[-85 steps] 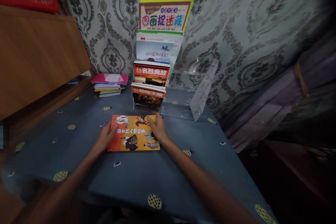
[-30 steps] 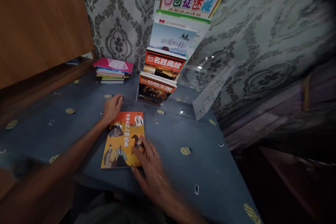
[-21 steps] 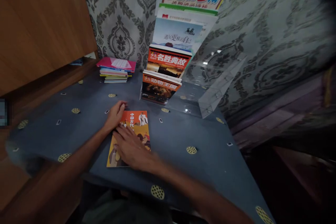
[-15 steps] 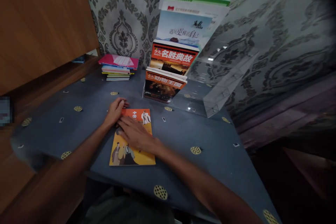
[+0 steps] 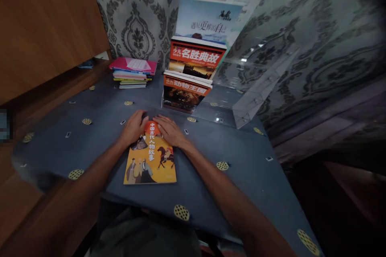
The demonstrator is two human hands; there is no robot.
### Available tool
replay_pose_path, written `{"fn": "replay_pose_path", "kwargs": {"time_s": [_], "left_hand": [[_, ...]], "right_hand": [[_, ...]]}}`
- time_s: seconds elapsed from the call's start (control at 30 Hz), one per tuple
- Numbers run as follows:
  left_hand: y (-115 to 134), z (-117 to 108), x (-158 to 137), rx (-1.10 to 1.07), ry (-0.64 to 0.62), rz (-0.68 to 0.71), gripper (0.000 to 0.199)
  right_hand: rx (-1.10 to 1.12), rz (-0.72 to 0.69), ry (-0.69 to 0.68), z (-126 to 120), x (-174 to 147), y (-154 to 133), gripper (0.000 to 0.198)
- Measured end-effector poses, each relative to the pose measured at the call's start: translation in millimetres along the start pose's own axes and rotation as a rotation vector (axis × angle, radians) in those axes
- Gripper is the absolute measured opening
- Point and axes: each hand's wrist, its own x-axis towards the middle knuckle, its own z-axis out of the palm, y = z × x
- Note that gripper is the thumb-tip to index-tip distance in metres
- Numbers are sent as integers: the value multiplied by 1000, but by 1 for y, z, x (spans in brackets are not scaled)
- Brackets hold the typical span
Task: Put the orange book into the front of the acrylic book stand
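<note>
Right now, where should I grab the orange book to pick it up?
Probably the orange book by its near short edge, coming from your side: it lies flat, and that end is bare, while the left hand and right hand cover the far end.

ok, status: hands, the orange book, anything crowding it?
Left hand and right hand flat on far end of orange illustrated paperback book. Book lies flat on blue dotted tablecloth. Clear acrylic book rack just beyond, apart.

Two bare forearms without sleeves, watch or rings end in the person's left hand [image 5: 134, 127] and right hand [image 5: 171, 130], while a fold of grey-green fabric clothing [image 5: 144, 233] shows at the frame's lower edge.
</note>
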Motion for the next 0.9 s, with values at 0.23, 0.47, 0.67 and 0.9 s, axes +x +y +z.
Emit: {"fn": "replay_pose_path", "kwargs": {"time_s": [0.23, 0.47, 0.67, 0.9], "left_hand": [[23, -4, -17, 513, -148, 197, 57], [51, -3, -67, 511, -243, 330, 74], [81, -2, -115, 491, -353, 512, 82], [95, -1, -141, 477, -448, 679, 52]], "right_hand": [[-24, 46, -22, 0, 0, -6, 47], [-38, 35, -24, -2, -1, -8, 49], [-22, 31, -34, -1, 1, -4, 49], [-28, 9, -18, 2, 1, -1, 47]]}}
